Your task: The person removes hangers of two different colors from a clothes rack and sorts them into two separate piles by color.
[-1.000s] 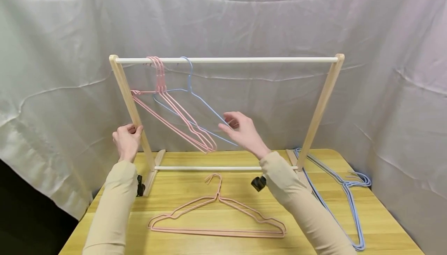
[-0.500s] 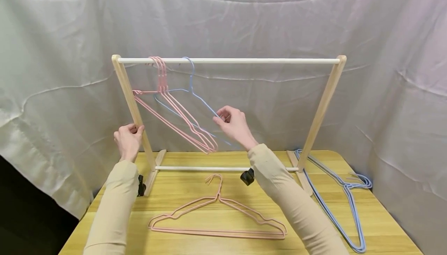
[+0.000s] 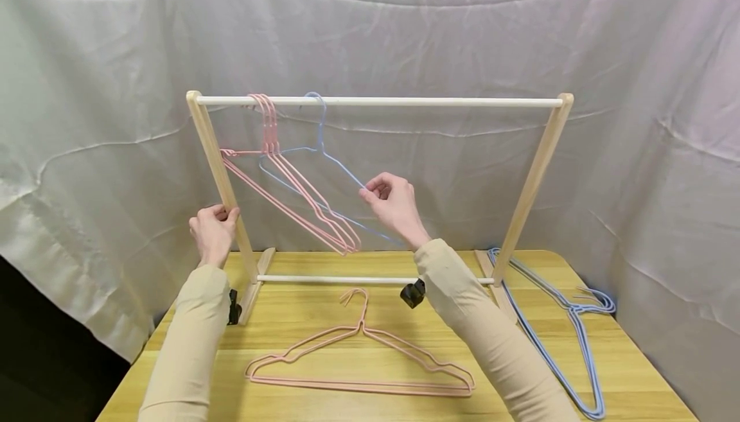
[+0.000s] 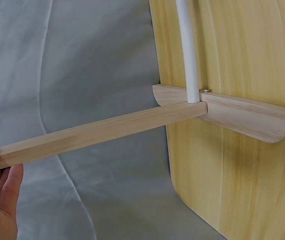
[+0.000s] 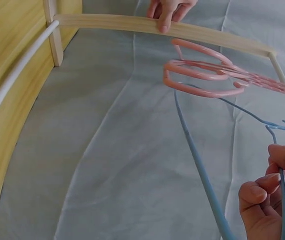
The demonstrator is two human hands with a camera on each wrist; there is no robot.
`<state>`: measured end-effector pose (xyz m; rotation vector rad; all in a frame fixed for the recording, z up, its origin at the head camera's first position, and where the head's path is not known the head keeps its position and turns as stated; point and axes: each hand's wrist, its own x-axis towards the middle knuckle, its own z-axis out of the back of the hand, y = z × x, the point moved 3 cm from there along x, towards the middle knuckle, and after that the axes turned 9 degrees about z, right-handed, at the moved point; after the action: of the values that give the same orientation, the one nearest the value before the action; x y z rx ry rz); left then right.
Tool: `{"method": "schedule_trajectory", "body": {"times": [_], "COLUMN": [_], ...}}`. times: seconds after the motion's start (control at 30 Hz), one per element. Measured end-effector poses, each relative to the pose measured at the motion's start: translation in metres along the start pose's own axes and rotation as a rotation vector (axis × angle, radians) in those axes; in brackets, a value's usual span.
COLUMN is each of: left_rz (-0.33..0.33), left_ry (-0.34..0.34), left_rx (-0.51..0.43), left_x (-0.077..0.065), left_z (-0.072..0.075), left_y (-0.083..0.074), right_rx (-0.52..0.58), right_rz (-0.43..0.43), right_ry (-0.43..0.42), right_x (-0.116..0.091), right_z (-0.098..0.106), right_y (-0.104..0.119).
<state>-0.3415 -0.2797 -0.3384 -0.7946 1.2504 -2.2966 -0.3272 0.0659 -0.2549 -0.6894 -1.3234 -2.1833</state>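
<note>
On the white top rail of a small wooden rack hang several pink hangers, bunched near the left end. To their right a single blue hanger hangs from the same rail. My right hand pinches this hanger's sloping right shoulder between thumb and fingers, as the right wrist view also shows on the blue wire. My left hand grips the rack's left wooden post partway up. In the left wrist view its thumb and fingers lie on opposite sides of the post.
Pink hangers lie stacked on the wooden table in front of the rack. A stack of blue hangers lies at the right, partly behind the rack's right post. A white lower bar joins the rack's feet. Grey curtain hangs behind.
My right hand moves left and up onto the blue hanger's shoulder and closes its fingers there. The blue hanger shifts slightly right along the rail. My left hand stays on the post.
</note>
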Motion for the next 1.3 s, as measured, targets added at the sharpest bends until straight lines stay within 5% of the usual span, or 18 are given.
{"method": "schedule_trajectory", "body": {"times": [0.77,1.3], "left_rz": [-0.053,-0.036], "left_ry": [-0.049,-0.038], "left_rx": [0.016,0.009], "left_x": [0.001,0.000], "left_z": [0.000,0.000], "left_y": [-0.001,0.000], "right_rx": [0.046,0.100], "right_rz": [0.052,0.085], "right_ry": [-0.151,-0.218], "right_x": [-0.013,-0.062], "right_z": [0.024,0.054], "right_y": [0.002,-0.021]}}
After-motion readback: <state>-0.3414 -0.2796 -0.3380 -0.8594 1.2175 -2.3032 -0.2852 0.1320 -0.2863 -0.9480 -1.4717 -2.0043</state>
